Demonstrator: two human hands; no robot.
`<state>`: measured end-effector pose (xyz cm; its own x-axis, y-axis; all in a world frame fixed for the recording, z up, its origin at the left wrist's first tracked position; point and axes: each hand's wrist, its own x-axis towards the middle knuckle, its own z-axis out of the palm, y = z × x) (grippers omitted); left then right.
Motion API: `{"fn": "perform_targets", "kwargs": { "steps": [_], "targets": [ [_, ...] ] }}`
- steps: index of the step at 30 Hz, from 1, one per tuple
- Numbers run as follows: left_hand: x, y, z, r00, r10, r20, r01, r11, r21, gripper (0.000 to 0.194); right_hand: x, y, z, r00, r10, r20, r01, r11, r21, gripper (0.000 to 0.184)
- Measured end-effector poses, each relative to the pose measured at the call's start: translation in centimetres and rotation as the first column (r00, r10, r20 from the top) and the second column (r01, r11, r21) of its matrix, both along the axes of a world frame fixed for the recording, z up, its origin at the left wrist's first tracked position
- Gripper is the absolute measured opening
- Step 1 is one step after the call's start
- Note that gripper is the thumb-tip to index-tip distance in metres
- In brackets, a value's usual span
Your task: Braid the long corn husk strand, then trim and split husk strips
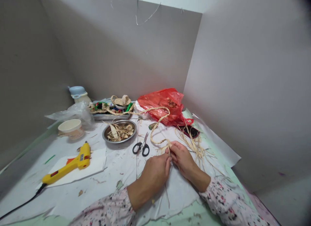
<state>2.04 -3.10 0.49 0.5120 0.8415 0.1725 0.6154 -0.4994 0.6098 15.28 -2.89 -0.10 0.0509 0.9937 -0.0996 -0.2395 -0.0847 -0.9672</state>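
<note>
fingers (175, 148) of both hands closed, gripping the end of a straw plait (152, 132) just above the worktop (114, 187); my left hand (155, 172) pinches from the near side, my right hand (183, 159) from the far side. the plait runs off in a loop toward a metal tray (111, 117); loose straw strands (194, 148) fan out beside my right hand. scissors (141, 145) lie just left of both hands. good practice: hold the crossing tight and draw each strand evenly, so the plait stays firm.
</note>
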Motion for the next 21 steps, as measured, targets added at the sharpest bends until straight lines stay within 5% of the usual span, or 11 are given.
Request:
{"fn": "perform_targets", "kwargs": {
  "steps": [6,11,21],
  "targets": [
    [-0.4,0.1,0.4,0.993,-0.075,0.097,0.075,0.997,-0.004,0.034,0.4,0.2,0.8,0.996,-0.041,-0.082,0.040,0.999,-0.020,0.019],
    [-1.0,0.7,2.0,0.933,0.071,0.353,-0.123,0.984,0.126,0.022,0.8,0.2,1.0,0.998,0.024,-0.061,-0.025,1.000,-0.007,0.022],
    [-0.7,2.2,0.2,0.974,0.045,0.222,-0.031,0.998,-0.063,0.027,0.5,0.1,-0.4,0.982,0.047,0.183,-0.076,0.985,0.157,0.023]
  ]
}}
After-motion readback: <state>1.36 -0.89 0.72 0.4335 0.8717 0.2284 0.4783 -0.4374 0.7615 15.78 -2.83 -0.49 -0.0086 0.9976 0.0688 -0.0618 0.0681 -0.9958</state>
